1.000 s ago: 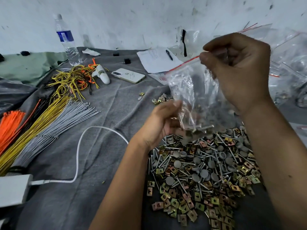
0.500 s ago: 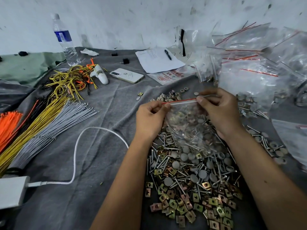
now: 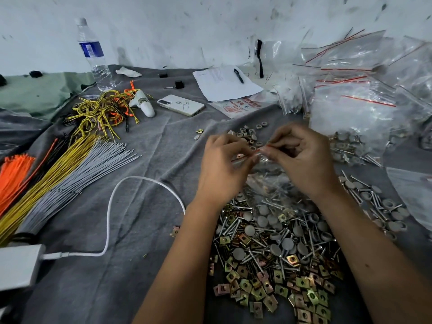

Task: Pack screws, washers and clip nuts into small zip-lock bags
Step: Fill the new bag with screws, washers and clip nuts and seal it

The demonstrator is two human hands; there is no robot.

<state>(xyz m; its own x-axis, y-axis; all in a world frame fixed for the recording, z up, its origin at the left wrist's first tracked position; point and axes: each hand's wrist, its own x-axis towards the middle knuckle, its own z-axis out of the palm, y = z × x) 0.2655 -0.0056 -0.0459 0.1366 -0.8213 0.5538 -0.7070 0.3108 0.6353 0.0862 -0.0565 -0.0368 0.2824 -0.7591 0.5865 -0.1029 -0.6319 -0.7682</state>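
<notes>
A small clear zip-lock bag with a red seal strip hangs between my hands, with screws and washers inside. My left hand pinches the left part of its top edge. My right hand pinches the same strip close beside it, fingers curled. Below the bag lies a heap of screws and grey washers on the grey cloth. Brass-coloured clip nuts spread along the heap's near side. A few loose washers lie beyond my hands.
Filled zip-lock bags pile up at the back right. More screws and washers lie right. Cable-tie bundles, a white cable, a phone, paper with a pen and a water bottle sit left and back.
The bag came down from chest height to just above the heap. My hands have drawn together along the red strip, the right sliding left towards the other.
</notes>
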